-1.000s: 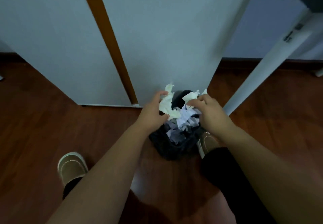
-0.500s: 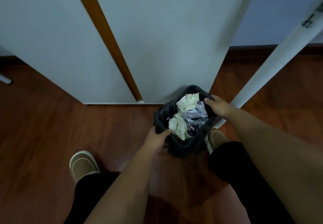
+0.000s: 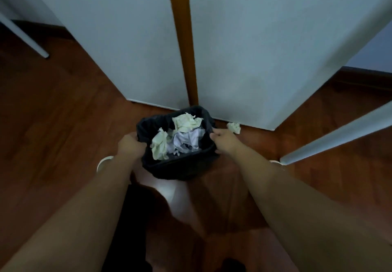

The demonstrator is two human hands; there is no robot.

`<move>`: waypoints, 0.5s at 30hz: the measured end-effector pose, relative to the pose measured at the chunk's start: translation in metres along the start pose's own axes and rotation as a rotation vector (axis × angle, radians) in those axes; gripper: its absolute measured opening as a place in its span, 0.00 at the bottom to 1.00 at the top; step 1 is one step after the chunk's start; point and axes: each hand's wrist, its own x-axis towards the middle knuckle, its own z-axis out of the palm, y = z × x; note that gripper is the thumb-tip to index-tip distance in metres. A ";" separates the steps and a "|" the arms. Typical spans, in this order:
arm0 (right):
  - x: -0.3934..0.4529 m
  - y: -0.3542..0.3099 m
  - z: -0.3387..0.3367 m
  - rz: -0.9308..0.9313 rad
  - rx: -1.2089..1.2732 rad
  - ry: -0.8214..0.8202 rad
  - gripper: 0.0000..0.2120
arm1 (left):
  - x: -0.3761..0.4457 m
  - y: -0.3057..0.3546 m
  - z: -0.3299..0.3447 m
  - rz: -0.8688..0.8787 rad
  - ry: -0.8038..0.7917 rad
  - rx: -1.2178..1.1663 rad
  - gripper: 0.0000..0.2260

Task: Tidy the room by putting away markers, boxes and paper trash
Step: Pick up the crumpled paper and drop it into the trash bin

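currently both hands on black waste bin: left hand grasps rim at 9 o'clock, right hand at 3 o'clock. crumpled paper inside; stray paper ball on floor at 2 o'clock. next, likely: release, collect stray.

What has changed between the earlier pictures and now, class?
Both hands let go of the crumpled paper and moved outward: the left hand and right hand now grip the bin sides. One paper ball now shows on the floor. The paper stays in the bin.

Head view looks steeply down; floor near.
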 end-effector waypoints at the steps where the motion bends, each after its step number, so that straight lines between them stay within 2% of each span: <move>1: 0.010 -0.004 0.012 -0.030 -0.021 -0.015 0.23 | 0.004 -0.005 -0.009 0.002 0.036 0.001 0.13; 5: 0.033 -0.031 0.045 -0.074 0.057 -0.020 0.23 | 0.026 -0.024 -0.031 0.013 0.162 -0.089 0.15; 8: 0.039 -0.045 0.055 -0.074 0.166 -0.032 0.20 | 0.032 -0.034 -0.029 -0.007 0.159 -0.408 0.15; 11: 0.046 -0.037 0.047 -0.062 0.237 -0.033 0.16 | 0.033 -0.041 -0.015 -0.010 0.167 -0.509 0.20; 13: 0.052 -0.022 0.031 -0.042 0.218 0.065 0.14 | 0.037 -0.044 -0.002 -0.048 0.210 -0.580 0.22; 15: 0.061 -0.003 0.009 -0.061 0.021 0.162 0.17 | 0.035 -0.036 0.010 -0.110 0.275 -0.709 0.21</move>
